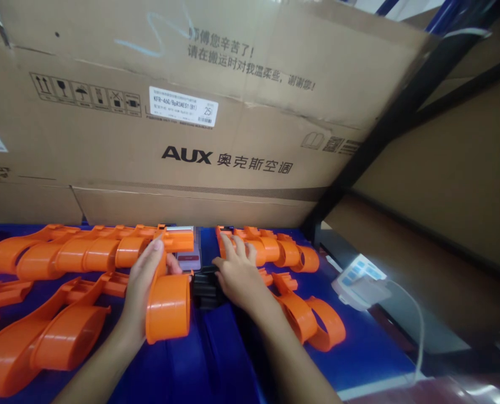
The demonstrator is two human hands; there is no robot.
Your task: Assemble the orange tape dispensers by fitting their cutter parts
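Note:
My left hand (145, 280) is wrapped round an orange plastic part (168, 307) with a wide curved band, held upright left of centre. My right hand (238, 270) reaches to the row of orange parts (269, 248) at the right; its fingers are bent and somewhat apart, with the fingertips against the nearest part and nothing held. Between my hands lie black pieces (206, 287). Behind them a phone-like device (189, 260) is partly covered by an orange part.
Rows of orange parts (64, 258) lie on the blue surface (359, 342) to the left, more to the right. A large cardboard box (119, 163) stands behind. A dark metal post (371, 134) slants at the right, near a white device (361, 289) with a cable.

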